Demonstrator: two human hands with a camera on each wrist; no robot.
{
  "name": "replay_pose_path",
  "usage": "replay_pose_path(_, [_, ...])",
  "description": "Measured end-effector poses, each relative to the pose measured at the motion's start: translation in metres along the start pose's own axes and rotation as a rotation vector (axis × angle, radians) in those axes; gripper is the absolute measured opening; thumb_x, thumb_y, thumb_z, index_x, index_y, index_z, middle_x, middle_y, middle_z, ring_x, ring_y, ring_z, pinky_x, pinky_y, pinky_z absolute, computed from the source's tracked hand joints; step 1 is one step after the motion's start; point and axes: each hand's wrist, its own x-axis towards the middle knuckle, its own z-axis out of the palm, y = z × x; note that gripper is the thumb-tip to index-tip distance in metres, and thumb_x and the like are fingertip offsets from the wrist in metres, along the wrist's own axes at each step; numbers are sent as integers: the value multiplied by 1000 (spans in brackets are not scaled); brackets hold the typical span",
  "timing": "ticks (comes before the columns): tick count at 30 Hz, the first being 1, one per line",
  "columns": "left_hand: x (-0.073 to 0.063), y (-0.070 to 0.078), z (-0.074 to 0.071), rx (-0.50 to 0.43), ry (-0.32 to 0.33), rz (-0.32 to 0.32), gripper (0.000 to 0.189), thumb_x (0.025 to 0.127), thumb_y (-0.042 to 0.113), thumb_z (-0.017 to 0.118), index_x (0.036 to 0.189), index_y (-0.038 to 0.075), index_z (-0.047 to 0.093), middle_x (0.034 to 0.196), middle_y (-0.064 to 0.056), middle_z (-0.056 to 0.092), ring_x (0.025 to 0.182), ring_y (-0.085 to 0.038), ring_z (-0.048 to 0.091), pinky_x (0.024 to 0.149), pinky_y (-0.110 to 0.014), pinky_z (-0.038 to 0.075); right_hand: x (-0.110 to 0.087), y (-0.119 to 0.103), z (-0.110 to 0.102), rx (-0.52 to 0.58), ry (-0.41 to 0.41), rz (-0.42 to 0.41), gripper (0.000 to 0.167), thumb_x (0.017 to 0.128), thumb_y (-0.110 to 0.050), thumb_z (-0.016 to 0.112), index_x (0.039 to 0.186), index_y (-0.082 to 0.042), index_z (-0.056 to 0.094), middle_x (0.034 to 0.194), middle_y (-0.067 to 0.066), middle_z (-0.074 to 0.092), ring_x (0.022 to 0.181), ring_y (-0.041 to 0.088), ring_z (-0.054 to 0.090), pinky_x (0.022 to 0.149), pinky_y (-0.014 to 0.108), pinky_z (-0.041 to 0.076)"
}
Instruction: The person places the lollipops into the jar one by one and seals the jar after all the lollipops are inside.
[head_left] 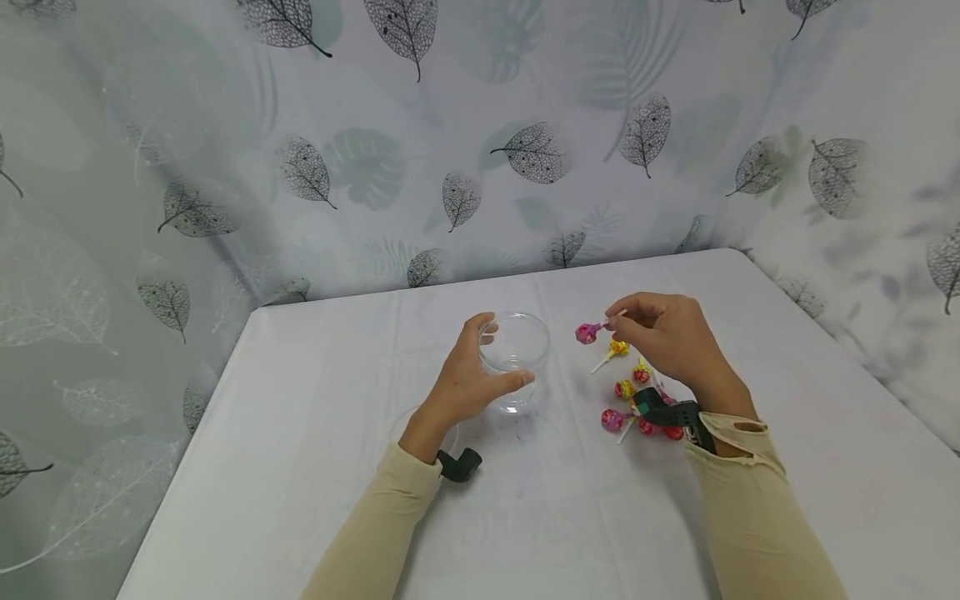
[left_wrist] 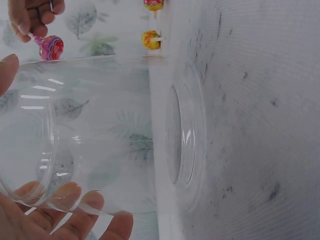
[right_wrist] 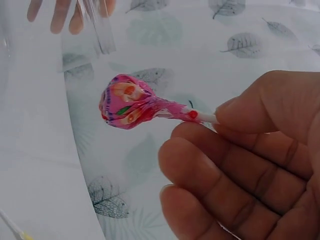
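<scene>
A clear, round, open-topped plastic jar (head_left: 516,354) stands upright on the white table, and my left hand (head_left: 467,379) grips it with fingers and thumb around its side. In the left wrist view the jar (left_wrist: 110,125) is see-through, with no contents visible. To its right, my right hand (head_left: 671,337) pinches the white stick of a pink-wrapped lollipop (right_wrist: 125,101) between thumb and fingers. The lollipop's head points toward the jar, apart from it and above the table. Under the right forearm lie several more lollipops (head_left: 612,419), some partly hidden by the wrist.
One yellow lollipop (head_left: 618,347) lies just below the right hand. A clear round lid-like piece (head_left: 452,437) is on the table, partly covered by the left wrist. Leaf-patterned curtain (head_left: 375,167) hangs behind the white table (head_left: 322,375) and along its sides.
</scene>
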Motion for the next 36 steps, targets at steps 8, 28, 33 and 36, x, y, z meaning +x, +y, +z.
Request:
replay_pose_path(8, [2, -1, 2, -12, -2, 3, 104, 80, 45, 89, 160, 19, 28, 156, -10, 47, 142, -25, 45, 109, -56, 45, -1, -6, 1, 73, 107, -38, 20, 100, -11, 60, 107, -5, 78, 97, 14, 79, 77, 4, 73, 61, 21, 53])
replay_pose_path(28, [3, 1, 1, 3, 8, -8, 103, 80, 45, 90, 159, 21, 29, 154, -10, 49, 141, -27, 47, 108, -57, 47, 1, -24, 30, 232, 117, -97, 16, 101, -11, 66, 109, -5, 78, 96, 11, 78, 79, 7, 73, 71, 18, 57])
replay_pose_path(33, [3, 1, 1, 10, 4, -10, 103, 80, 46, 89, 159, 22, 28, 154, -8, 49, 141, -26, 47, 108, -57, 47, 1, -24, 42, 231, 112, -141, 15, 98, -4, 66, 106, -5, 79, 92, 10, 78, 75, 7, 72, 58, 20, 52])
replay_pose_path(36, [2, 1, 2, 7, 3, -9, 103, 80, 47, 89, 159, 21, 28, 155, -11, 49, 141, -26, 47, 108, -57, 47, 1, -23, 49, 220, 108, -169, 17, 96, 1, 65, 105, -5, 79, 89, 9, 78, 71, 9, 72, 51, 23, 47])
